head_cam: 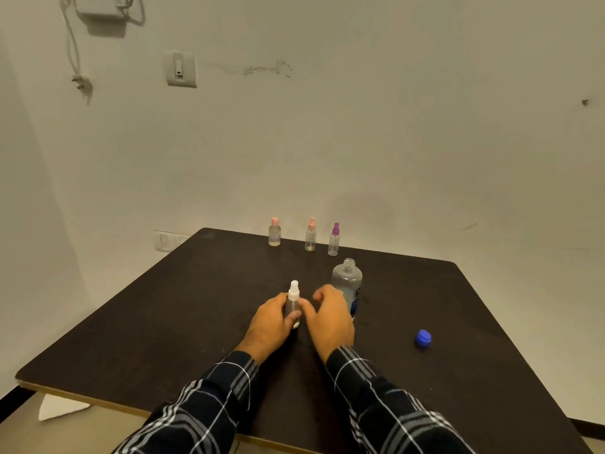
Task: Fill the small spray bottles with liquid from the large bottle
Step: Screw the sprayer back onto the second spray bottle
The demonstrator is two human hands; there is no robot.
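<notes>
A small clear spray bottle with a white top (293, 296) stands upright in the middle of the dark table (163, 322). My left hand (270, 322) grips its body. Just to its right is my right hand (330, 317), fingers loosely curled and holding nothing, thumb close to the bottle. Behind my right hand stands the large clear bottle (347, 281) with its neck uncapped. Its blue cap (423, 337) lies on the table to the right.
Three small bottles stand in a row at the table's far edge: one with a pink cap (274, 232), a pink-topped sprayer (311, 235) and a purple-topped sprayer (334, 240). A wall rises just behind the table.
</notes>
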